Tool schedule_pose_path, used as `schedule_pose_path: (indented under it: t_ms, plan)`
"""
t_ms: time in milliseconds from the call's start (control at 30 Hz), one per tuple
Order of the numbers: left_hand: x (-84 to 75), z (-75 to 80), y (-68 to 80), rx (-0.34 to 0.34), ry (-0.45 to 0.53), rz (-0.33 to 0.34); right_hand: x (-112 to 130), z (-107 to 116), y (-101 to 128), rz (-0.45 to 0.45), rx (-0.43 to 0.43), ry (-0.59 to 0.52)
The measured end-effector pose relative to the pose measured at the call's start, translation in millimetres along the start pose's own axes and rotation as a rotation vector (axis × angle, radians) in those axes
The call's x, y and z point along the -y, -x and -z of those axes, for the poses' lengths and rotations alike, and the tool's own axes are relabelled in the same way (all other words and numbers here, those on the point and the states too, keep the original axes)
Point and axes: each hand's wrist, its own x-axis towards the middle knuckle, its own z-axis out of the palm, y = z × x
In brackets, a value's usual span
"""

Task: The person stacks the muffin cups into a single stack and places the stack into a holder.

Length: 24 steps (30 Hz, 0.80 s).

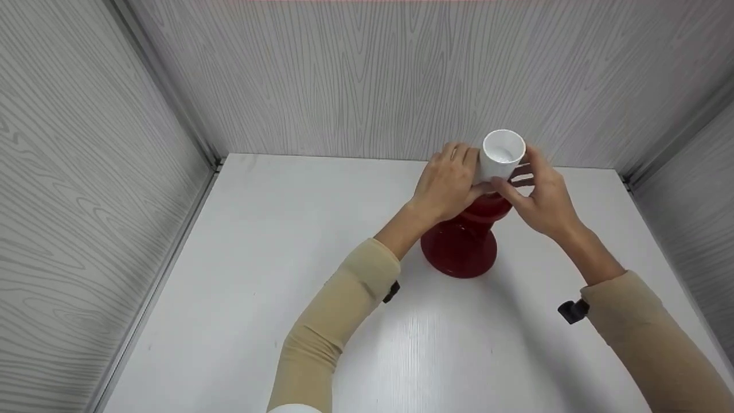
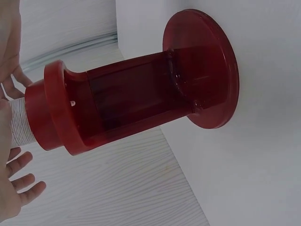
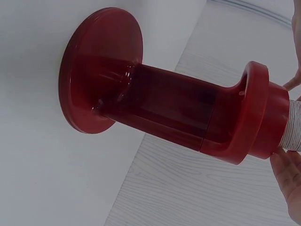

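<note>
Right of frame centre, the stack of white paper cups stands upright in the red dispenser; left hand and right hand grip it from opposite sides, equally near.

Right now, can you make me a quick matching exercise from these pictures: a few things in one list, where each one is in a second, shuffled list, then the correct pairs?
Things:
1. red stand
2. white cups
3. left hand
4. right hand

Places:
A. grips the cups from the side nearer the right wall
B. stands with its round base on the white table
C. stick out of the stand's top collar
D. grips the cups from the side nearer the left wall

Pairs: 1-B, 2-C, 3-D, 4-A
</note>
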Motion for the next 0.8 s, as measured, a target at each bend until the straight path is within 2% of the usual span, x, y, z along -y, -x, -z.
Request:
schedule_pose_path:
  t_ms: [433,800]
  plan:
    - [1.1,-13.8,0.7,0.067,0.033,0.019,-13,-7,0,-0.031,0.027,0.005]
    - [0.7,-17.3,-1.0,0.135,0.051,0.025,-20,-10,1,-0.053,0.027,0.007]
